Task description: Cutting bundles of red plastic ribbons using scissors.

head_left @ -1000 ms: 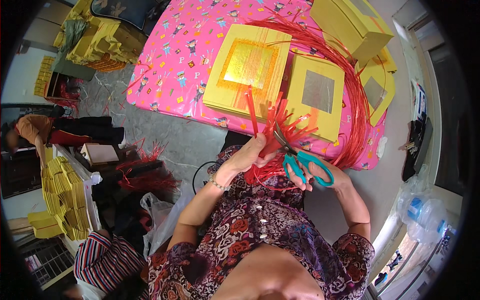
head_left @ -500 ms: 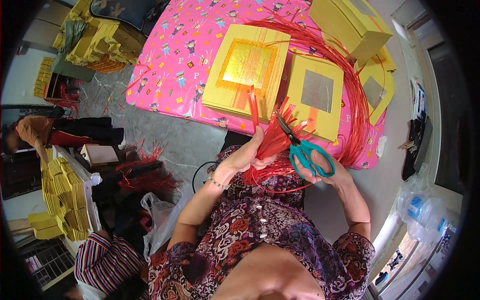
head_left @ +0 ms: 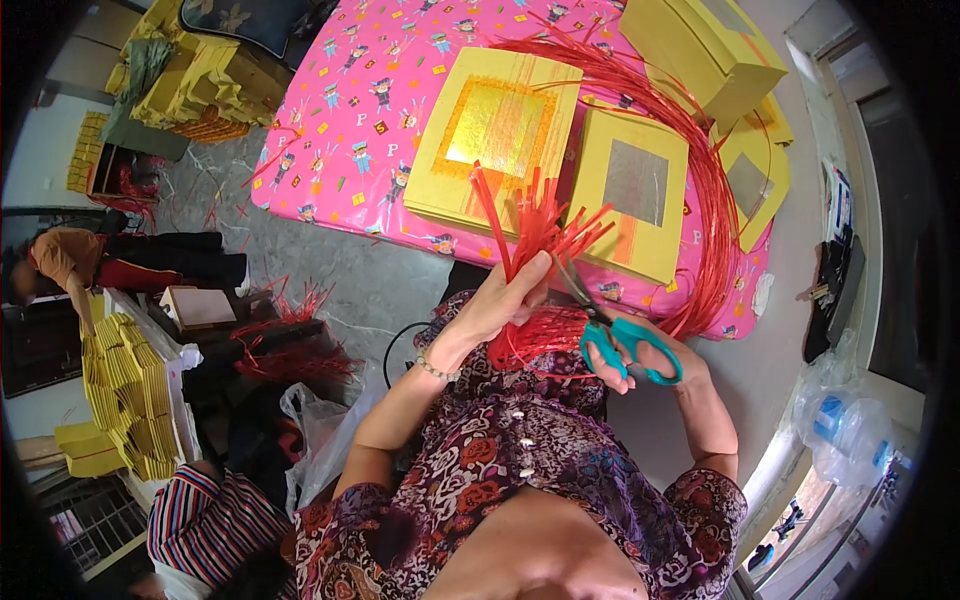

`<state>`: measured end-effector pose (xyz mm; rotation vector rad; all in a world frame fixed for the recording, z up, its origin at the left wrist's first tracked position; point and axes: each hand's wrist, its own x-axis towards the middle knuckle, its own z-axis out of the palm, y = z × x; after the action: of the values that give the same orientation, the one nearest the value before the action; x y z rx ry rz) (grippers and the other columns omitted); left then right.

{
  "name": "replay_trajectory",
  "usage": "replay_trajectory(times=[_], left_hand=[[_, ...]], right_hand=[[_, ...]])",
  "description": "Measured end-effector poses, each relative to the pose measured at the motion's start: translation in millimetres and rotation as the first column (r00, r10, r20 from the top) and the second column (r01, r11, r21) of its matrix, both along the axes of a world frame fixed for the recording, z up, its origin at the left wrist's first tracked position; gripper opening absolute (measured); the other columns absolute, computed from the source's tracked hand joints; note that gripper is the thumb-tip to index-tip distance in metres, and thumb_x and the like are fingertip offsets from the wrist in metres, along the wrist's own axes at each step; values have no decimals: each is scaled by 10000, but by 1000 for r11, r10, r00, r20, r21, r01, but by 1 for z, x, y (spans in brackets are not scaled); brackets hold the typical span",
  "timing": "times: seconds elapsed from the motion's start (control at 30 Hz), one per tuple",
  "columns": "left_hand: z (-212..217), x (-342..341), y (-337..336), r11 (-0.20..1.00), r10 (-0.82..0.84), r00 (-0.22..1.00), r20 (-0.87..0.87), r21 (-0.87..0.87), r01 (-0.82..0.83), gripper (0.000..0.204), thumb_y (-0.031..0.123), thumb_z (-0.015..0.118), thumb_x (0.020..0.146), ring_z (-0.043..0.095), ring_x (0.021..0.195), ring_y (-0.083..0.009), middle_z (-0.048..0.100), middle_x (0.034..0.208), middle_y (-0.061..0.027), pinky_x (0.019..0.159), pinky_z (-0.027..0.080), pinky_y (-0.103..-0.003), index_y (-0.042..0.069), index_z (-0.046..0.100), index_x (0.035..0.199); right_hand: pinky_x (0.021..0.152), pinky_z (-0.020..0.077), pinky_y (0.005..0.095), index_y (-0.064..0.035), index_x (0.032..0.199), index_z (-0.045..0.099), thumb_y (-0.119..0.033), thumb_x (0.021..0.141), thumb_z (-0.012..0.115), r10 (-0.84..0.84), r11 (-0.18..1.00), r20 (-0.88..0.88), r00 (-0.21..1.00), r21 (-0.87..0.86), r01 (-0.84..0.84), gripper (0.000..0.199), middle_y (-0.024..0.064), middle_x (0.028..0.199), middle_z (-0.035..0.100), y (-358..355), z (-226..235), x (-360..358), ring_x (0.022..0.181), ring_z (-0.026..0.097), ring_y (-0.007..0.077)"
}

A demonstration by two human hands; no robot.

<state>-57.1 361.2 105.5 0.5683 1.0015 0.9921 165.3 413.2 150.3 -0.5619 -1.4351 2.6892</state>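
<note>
My left hand (head_left: 513, 298) is closed around a bundle of red plastic strips (head_left: 545, 222), whose loose ends fan out above my fist. More of the same strips hang below the fist over my lap. In my right hand (head_left: 650, 358) are scissors with teal handles (head_left: 633, 350), my fingers through the loops. Their dark blades are parted and point up and left, close to the bundle beside my left fist. Just beyond the strips lies a stack of yellow paper with a gold square (head_left: 495, 125), and next to it a yellow stack with a silver square (head_left: 634, 185).
A pink printed cloth (head_left: 330, 150) covers the table ahead. Long red strips (head_left: 715, 220) curve along its right side, by larger yellow stacks (head_left: 700, 60). On the left, a person in a brown top (head_left: 70, 262) stands by folded yellow paper (head_left: 125, 390); another wears a striped sleeve (head_left: 215, 525).
The scissors have drawn back slightly right and down, their blades spreading apart. The strip ends in my left hand now stand more upright and fanned out.
</note>
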Motion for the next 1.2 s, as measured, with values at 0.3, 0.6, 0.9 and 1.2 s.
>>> replay_trajectory(times=[0.3, 0.6, 0.9, 1.2], left_hand=[[5, 5, 0, 997, 36, 996, -81, 65, -31, 290, 340, 449, 965, 255, 435, -36, 320, 533, 63, 392, 177, -213, 117, 445, 780], [9, 9, -1, 987, 28, 975, -218, 158, 7, 225, 230, 459, 970, 343, 555, -17, 386, 626, 86, 470, 281, -206, 46, 552, 1058], [1, 10, -1, 993, 3, 994, -107, 119, 10, 230, 260, 438, 978, 306, 509, -13, 348, 601, 93, 433, 230, -204, 55, 542, 994], [9, 16, 1, 993, 45, 993, -107, 116, -33, 295, 361, 438, 967, 259, 439, -33, 322, 542, 65, 397, 174, -212, 110, 455, 814]], right_hand=[[437, 356, 177, -57, 976, 450, -573, 883, 460, -20, 999, 46, 999, 47, 18, 524, 1, 636, 482, 0, -5, -7, 520, 464, 62], [415, 330, 167, -84, 957, 452, -588, 877, 454, -89, 993, 85, 992, 89, 82, 510, -18, 627, 482, 0, -11, -9, 515, 477, 54], [443, 354, 182, -83, 933, 448, -556, 877, 487, -137, 983, 83, 987, 132, 126, 478, -16, 609, 455, -2, -4, -14, 503, 460, 61], [441, 369, 192, -75, 914, 440, -411, 924, 502, -145, 984, 90, 985, 116, 134, 342, -3, 607, 449, -3, 3, -15, 484, 432, 60]])
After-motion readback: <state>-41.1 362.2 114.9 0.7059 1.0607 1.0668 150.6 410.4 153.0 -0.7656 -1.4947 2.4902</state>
